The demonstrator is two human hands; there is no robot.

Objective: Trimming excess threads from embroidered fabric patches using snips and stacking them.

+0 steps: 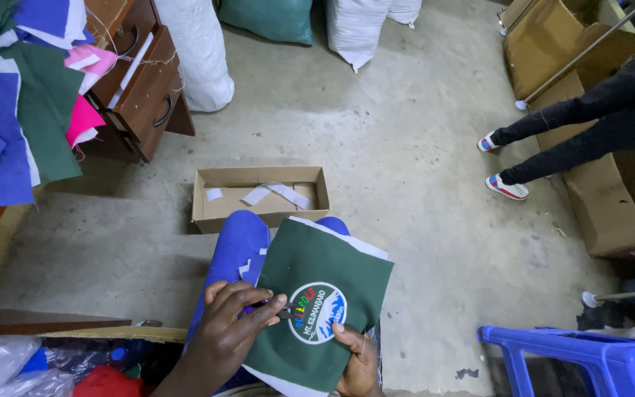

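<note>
— Green fabric piece with a round embroidered patch (pixel 317 294) is lying across our lap, on our blue-trousered knees (pixel 240 239), just this side of the open cardboard box (pixel 259 197) on the concrete floor (pixel 376 147).

— And which of our hands is doing what?

— Our left hand (pixel 235 323) is curling closed over the left edge of the cloth, fingertips pinching something small and dark right beside the patch; we cannot tell what it is, maybe a little tool or a thread end. Our right hand (pixel 358 360) is gripping the lower edge from beneath, thumb pressing on top just under the patch, fingers folded out of sight behind the cloth.

— So where is the patch lying from each hand?

— It is sitting just to the right of the left fingertips, almost touching them, and directly above the right thumb. The left hand is looking a shade nearer. The cloth is running long from our lower left up toward the upper right, tilting diagonally, with a white lining showing along its top and bottom edges.

— Anything else around us?

— Stacked green, blue and pink cloth pieces (pixel 16 95) are piling up on the bench at our left, a blue plastic stool (pixel 589 360) is standing at our right, and another person's legs in dark trousers (pixel 582 125) are stretching in, well apart from us.
</note>
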